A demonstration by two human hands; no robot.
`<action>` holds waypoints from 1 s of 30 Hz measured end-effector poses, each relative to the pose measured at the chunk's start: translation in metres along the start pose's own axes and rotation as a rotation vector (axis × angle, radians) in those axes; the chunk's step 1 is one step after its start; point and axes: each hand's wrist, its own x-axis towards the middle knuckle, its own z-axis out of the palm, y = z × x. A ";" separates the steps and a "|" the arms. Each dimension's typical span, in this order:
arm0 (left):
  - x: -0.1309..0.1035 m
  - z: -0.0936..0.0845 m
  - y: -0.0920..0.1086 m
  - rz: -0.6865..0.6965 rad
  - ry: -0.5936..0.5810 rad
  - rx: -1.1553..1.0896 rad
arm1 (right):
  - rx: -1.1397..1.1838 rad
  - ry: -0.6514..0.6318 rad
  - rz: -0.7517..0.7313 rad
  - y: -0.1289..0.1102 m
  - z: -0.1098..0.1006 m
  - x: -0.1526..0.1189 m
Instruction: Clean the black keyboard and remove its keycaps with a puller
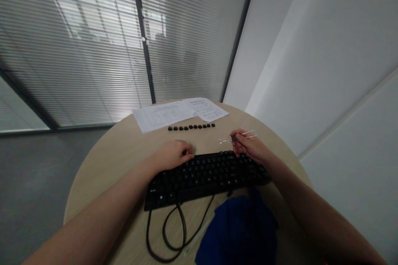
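Overall, the keyboard (207, 172) looks long and black.

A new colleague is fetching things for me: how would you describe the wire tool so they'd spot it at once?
On the pale, rounded table, find the black keyboard. By its far edge, toward the right, the right hand holds the wire tool. Thin, shiny wires leave both ends of its black middle, unlike the row of black keycaps.

Print on papers (158, 116) and keyboard (202, 174) is illegible
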 end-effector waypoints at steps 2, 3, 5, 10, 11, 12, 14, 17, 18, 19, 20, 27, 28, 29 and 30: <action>0.000 0.001 -0.001 -0.004 -0.002 -0.013 | -0.035 -0.054 -0.005 0.002 0.002 0.001; 0.000 0.001 -0.002 -0.007 -0.002 -0.015 | -0.063 -0.069 -0.011 0.003 0.003 0.002; 0.000 0.001 -0.003 -0.006 -0.008 -0.010 | -0.137 -0.071 -0.026 0.007 0.003 0.004; 0.001 0.003 -0.007 -0.021 -0.038 -0.024 | -0.336 0.048 -0.120 0.021 0.008 0.010; 0.001 0.003 -0.007 -0.022 -0.042 -0.032 | -0.370 0.066 -0.140 0.023 0.009 0.010; 0.001 0.003 -0.007 -0.024 -0.046 -0.038 | -0.402 0.076 -0.155 0.026 0.010 0.010; 0.001 0.002 -0.006 -0.031 -0.055 -0.048 | -0.459 0.073 -0.162 0.029 0.012 0.011; 0.001 0.000 -0.004 -0.034 -0.064 -0.063 | -0.523 0.061 -0.141 0.030 0.013 0.012; 0.001 0.000 -0.004 -0.033 -0.068 -0.066 | -0.542 0.057 -0.137 0.029 0.013 0.013; 0.002 0.000 -0.004 -0.034 -0.069 -0.067 | -0.562 0.051 -0.137 0.028 0.013 0.013; 0.002 0.000 -0.004 -0.038 -0.070 -0.068 | -0.579 0.044 -0.141 0.027 0.013 0.014; 0.003 0.001 -0.005 -0.035 -0.069 -0.085 | -0.811 -0.038 -0.237 0.016 0.022 0.009; 0.003 0.001 -0.005 -0.036 -0.069 -0.085 | -0.822 -0.025 -0.253 0.017 0.023 0.008; 0.002 0.001 -0.005 -0.038 -0.069 -0.084 | -0.821 -0.009 -0.265 0.018 0.024 0.007; 0.002 0.001 -0.005 -0.039 -0.068 -0.082 | -0.809 0.008 -0.272 0.021 0.023 0.006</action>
